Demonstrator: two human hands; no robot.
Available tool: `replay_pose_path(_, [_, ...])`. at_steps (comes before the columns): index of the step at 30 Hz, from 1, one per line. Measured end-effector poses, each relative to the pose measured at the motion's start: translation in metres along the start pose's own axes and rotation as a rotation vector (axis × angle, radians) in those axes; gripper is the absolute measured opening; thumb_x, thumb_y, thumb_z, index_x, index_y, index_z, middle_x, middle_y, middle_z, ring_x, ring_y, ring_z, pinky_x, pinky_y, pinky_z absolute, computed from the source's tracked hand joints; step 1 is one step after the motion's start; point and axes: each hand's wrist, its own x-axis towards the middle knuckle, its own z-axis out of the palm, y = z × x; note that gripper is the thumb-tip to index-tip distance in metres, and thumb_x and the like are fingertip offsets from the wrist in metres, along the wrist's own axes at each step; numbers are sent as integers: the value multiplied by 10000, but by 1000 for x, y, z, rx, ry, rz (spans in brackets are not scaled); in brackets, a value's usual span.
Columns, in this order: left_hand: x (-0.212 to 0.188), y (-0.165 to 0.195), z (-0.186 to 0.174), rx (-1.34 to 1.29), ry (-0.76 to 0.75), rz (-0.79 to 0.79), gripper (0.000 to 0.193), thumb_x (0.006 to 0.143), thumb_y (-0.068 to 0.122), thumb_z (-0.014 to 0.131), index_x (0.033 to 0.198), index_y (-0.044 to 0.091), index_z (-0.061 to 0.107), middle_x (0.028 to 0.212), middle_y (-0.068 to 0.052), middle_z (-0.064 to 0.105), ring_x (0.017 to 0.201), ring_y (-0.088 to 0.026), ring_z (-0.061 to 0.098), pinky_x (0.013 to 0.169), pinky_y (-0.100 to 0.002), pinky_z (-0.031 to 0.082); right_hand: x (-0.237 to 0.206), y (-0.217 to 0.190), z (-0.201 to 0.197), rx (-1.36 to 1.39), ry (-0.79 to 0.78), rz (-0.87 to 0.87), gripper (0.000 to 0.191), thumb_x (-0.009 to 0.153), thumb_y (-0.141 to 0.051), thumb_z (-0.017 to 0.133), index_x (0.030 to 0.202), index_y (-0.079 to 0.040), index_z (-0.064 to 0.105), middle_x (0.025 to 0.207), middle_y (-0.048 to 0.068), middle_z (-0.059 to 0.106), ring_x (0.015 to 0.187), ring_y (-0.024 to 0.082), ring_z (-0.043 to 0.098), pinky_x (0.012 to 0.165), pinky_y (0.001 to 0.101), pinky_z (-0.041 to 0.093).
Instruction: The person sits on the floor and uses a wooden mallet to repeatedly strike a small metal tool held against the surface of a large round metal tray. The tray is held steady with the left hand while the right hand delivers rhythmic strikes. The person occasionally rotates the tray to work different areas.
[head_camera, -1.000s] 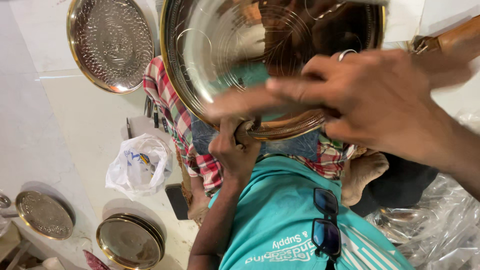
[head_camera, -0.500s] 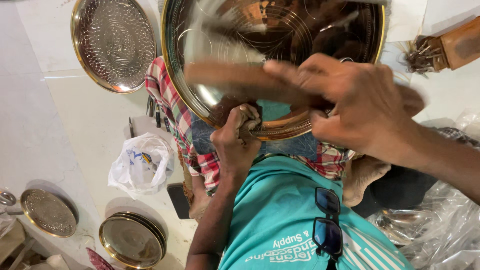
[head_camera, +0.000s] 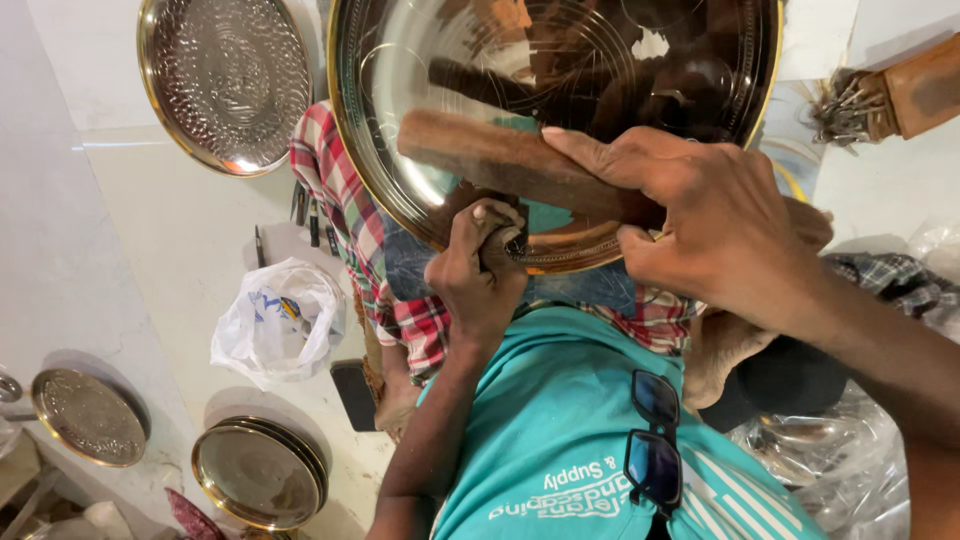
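Note:
A large shiny round metal plate (head_camera: 600, 60) with a golden rim rests tilted on my lap, over a checked cloth (head_camera: 335, 190). My left hand (head_camera: 472, 290) is closed around a small metal punch (head_camera: 512, 246) pressed against the plate's lower rim. My right hand (head_camera: 705, 215) grips a thick wooden stick (head_camera: 480, 155), which lies across the plate's face just above the left hand. Sunglasses (head_camera: 652, 440) hang from my teal shirt.
An embossed round plate (head_camera: 225, 80) lies at the top left, a white plastic bag (head_camera: 275, 320) and a dark phone (head_camera: 355, 395) on the pale floor. More plates (head_camera: 258, 475) (head_camera: 88, 415) sit bottom left. Metal tools (head_camera: 845, 100), a wooden block (head_camera: 925, 85) and clear plastic wrap (head_camera: 840, 460) are on the right.
My right hand has swung the wooden stick down from a blurred raised position to just above the punch. The left hand has stayed on the plate's rim.

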Motion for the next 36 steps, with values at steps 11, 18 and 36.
replay_pose_path(11, [-22,10,10,237,63,105,189,799,-33,616,969,42,647,821,-91,659,700,-265,686,669,-360,555,-13,-10,-41,-539,-95,-270,940,586,-232,828,1460,-484,589,993,-41,712,662,186,672,555,361,562])
replay_pose_path(18, [-34,-17,27,121,-104,71,270,786,-98,619,1026,24,648,828,-73,695,699,-204,730,670,-312,581,-36,35,-5,-260,-60,-126,868,687,-127,798,1475,-400,557,1077,2,698,575,174,580,477,345,495])
replay_pose_path(36, [21,5,8,122,-695,256,532,656,-41,647,1162,124,644,935,-96,759,883,-296,753,720,-414,593,-127,56,42,248,354,238,623,720,-23,736,1338,-81,686,1142,97,724,702,144,640,625,322,534])
